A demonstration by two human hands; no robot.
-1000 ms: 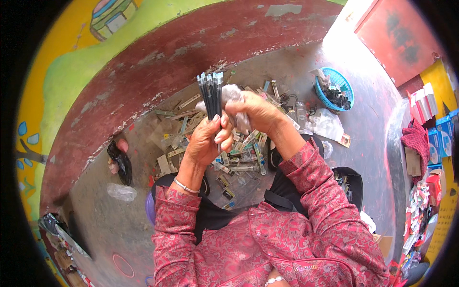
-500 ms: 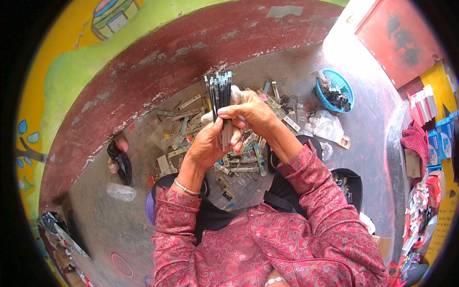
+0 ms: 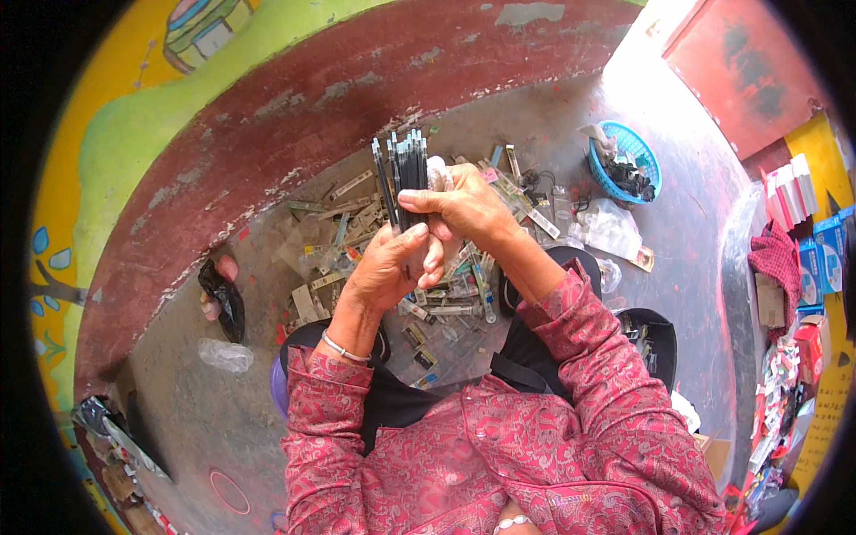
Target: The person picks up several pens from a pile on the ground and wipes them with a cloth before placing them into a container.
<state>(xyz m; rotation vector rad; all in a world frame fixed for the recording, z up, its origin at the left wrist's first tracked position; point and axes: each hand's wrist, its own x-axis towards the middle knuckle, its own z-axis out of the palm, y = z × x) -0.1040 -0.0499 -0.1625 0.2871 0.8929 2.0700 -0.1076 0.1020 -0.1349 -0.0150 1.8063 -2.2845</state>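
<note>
Two hands: both meet in front of the person, above the floor, around one bundle of thin black sticks [image 3: 403, 178].
Bundle: a tight sheaf of slim dark rods, standing roughly upright, its tips fanned slightly at the top; the lower ends are hidden between the hands.
Left hand [image 3: 388, 267]: fingers curled together under the bundle, thumb pressed up against its lower part; a thin silver bangle [image 3: 343, 348] sits at the wrist.
Right hand [image 3: 464, 207]: closed around the sticks from the right, thumb laid across the front of them; something pale shows behind its fingers, too hidden to tell what.
Sleeves: red patterned fabric on both forearms, over dark trousers.
Floor: bare grey concrete floor [image 3: 214, 428], worn and stained.
Litter: a spread of small flat packets and clear wrappers [image 3: 357, 232] lies on the floor just beyond the knees, directly under the hands.
Wall: a curved low wall, dark red band [image 3: 294, 98] below, bright green and yellow paint above.
Right side: a round blue plastic basket [image 3: 646, 147] with dark bits inside; a crumpled clear plastic bag [image 3: 611, 227] near it.
Left side: a black crumpled bag [image 3: 223, 299] and a clear wrapper [image 3: 225, 355] on the concrete.
Far right: stacked coloured boxes [image 3: 816, 259].
</note>
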